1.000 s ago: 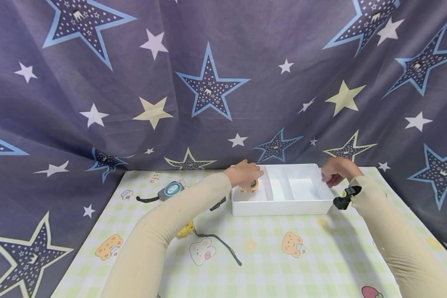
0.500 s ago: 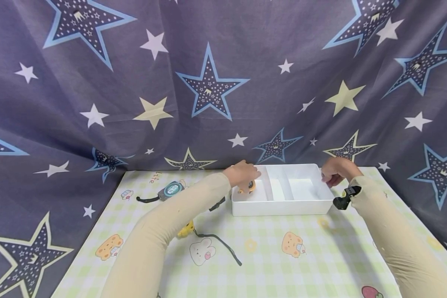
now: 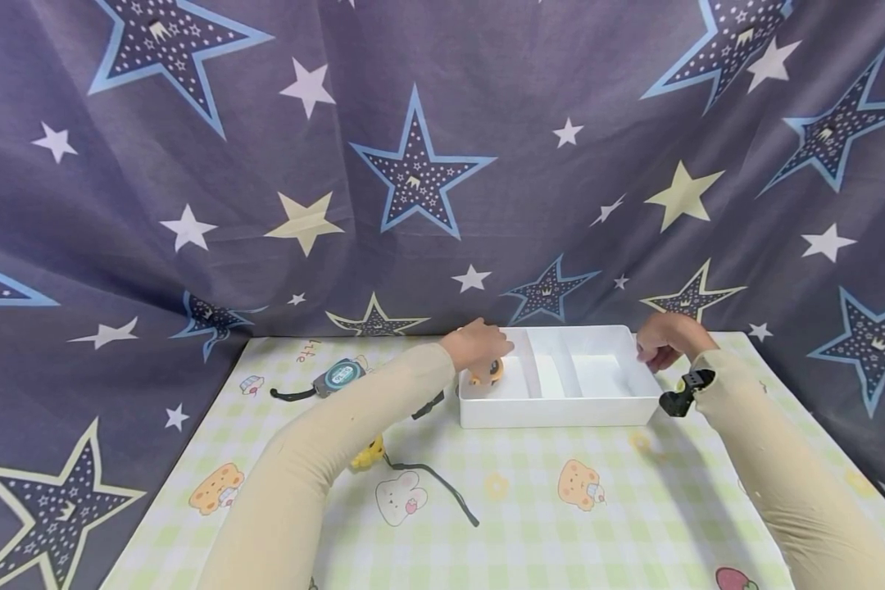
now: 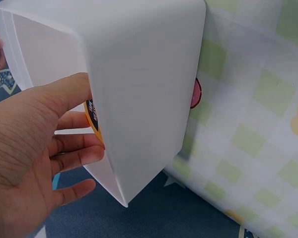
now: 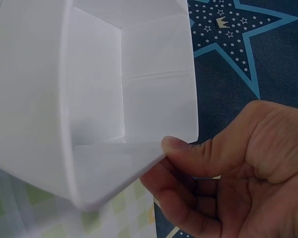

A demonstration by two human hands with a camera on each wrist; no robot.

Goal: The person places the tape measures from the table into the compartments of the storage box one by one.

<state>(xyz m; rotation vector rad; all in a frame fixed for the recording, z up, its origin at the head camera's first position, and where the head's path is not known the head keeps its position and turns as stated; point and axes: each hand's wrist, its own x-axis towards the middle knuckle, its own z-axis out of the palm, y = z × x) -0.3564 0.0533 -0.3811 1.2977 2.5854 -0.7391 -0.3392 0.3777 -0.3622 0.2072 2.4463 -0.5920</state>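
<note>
Left hand (image 3: 478, 342) reaches into the left compartment of the white tray (image 3: 560, 410), fingers curled around an orange tape (image 3: 487, 373) that sits low inside. Right hand (image 3: 665, 338) pinches the tray's far right corner, thumb on the rim. Tray rests on the checked cloth (image 3: 531, 508). A teal tape (image 3: 339, 375) lies to the left, well apart.

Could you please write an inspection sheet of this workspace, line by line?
Surface: table under a checked cloth with cartoon prints.
Job's things: white divided tray; orange round item in its left compartment.
Clutter: teal round gadget; small yellow item.
Hands: left hand holds the orange item; right hand pinches the tray's right wall.
Cables: dark cord beside the yellow item.
Surroundings: star-print curtain.
</note>
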